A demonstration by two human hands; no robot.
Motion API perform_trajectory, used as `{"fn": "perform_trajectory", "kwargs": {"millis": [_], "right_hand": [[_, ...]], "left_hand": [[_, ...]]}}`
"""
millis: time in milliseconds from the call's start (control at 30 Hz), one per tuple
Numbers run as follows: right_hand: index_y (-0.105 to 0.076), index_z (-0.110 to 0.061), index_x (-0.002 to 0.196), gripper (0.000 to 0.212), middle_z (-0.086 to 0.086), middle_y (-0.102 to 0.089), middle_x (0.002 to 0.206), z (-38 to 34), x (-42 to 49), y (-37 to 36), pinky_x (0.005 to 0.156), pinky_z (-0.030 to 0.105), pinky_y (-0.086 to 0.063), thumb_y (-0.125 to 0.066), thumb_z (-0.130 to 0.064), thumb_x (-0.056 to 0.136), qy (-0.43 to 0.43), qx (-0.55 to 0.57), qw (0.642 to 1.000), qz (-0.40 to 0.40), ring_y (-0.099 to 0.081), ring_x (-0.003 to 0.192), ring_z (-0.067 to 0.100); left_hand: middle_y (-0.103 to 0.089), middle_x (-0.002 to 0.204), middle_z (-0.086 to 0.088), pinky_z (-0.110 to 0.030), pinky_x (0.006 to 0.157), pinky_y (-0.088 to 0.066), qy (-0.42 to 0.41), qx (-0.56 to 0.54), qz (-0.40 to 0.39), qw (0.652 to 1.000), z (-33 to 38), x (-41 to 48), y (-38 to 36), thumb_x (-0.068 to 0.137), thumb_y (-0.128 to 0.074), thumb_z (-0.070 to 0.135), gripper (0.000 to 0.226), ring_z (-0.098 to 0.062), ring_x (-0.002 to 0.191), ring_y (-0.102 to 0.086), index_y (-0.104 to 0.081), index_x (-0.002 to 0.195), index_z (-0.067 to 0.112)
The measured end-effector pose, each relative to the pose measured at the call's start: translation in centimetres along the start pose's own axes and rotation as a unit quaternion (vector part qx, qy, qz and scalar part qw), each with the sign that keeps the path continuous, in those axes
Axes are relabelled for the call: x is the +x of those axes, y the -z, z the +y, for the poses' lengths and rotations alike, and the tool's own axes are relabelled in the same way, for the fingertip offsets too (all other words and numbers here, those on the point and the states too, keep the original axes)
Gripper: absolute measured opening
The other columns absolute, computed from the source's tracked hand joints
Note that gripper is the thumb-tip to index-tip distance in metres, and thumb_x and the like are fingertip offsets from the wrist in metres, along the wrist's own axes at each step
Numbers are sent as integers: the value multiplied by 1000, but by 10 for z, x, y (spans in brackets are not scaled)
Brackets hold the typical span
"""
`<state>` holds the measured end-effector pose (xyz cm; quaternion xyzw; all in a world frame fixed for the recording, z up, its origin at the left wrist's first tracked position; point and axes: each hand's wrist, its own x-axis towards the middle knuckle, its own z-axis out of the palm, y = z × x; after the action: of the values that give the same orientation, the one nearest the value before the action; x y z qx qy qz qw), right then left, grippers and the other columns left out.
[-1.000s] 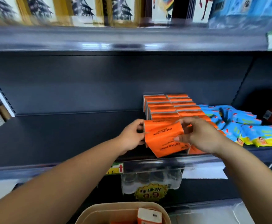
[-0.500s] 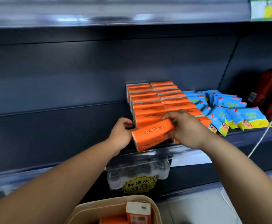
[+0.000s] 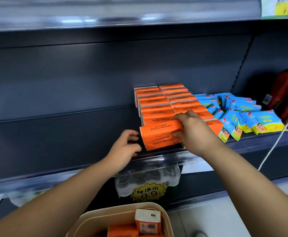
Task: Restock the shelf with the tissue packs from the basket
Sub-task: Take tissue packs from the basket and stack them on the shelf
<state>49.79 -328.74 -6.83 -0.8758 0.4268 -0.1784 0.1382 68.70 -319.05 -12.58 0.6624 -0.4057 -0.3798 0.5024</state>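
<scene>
An orange tissue pack lies at the front of two rows of orange tissue packs on the dark shelf. My right hand grips the pack's right end, thumb below and fingers over the top. My left hand is just left of the pack with loosely curled fingers, apart from it or barely touching. Below, the beige basket holds more orange packs, one standing upright.
Blue wet-wipe packs lie heaped right of the orange rows. A red object stands at the far right, with a white cord hanging down. Bottled water with a yellow 9.9 price tag sits on the lower shelf. The shelf's left part is bare.
The tilted pack has been laid down flat at the front of the left row. My left hand has come off its left end. The view has tipped downward.
</scene>
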Motion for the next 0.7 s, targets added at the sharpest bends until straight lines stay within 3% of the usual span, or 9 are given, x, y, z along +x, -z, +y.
{"fn": "perform_trajectory", "kwargs": {"millis": [133,300,433,533,700], "right_hand": [[-47,-15,131,46,9,-51,120,-5,-4,-5,89,38,-46,-65,-21,89,22,-98,995,15,-55,110,33],[-57,-19,116,32,7,-57,121,-3,-6,-12,98,49,-34,-66,-19,86,52,-269,959,79,-54,112,31],[-57,-19,117,34,4,-57,121,2,-6,-16,107,60,-21,-66,-17,85,39,-309,948,62,-52,115,30],[-54,-17,118,35,5,-56,120,3,-8,-19,108,62,-17,-62,-13,84,29,-311,949,45,-51,116,31],[-45,-19,127,37,4,-47,130,3,-9,-19,110,61,-16,-50,-18,90,15,-295,955,19,-43,125,30]], "left_hand": [[-58,109,10,-32,89,-53,-43,57,10,997,5,-4,-11,93,-62,22,25,-5,94,-62,-49,115,25],[-56,115,11,-23,85,-49,-62,118,21,991,4,-4,-20,96,-56,32,23,-3,93,-62,-46,117,26],[-53,133,4,-28,95,-48,-63,148,27,987,2,-5,-25,99,-53,30,40,-8,102,-62,-45,135,18],[-56,133,5,-30,102,-45,-83,159,9,984,3,-6,-29,101,-46,29,41,-10,112,-58,-44,142,22],[-56,131,0,-29,96,-45,-83,215,-12,973,-1,-1,-34,104,-36,32,46,-15,114,-55,-32,150,29]]}}
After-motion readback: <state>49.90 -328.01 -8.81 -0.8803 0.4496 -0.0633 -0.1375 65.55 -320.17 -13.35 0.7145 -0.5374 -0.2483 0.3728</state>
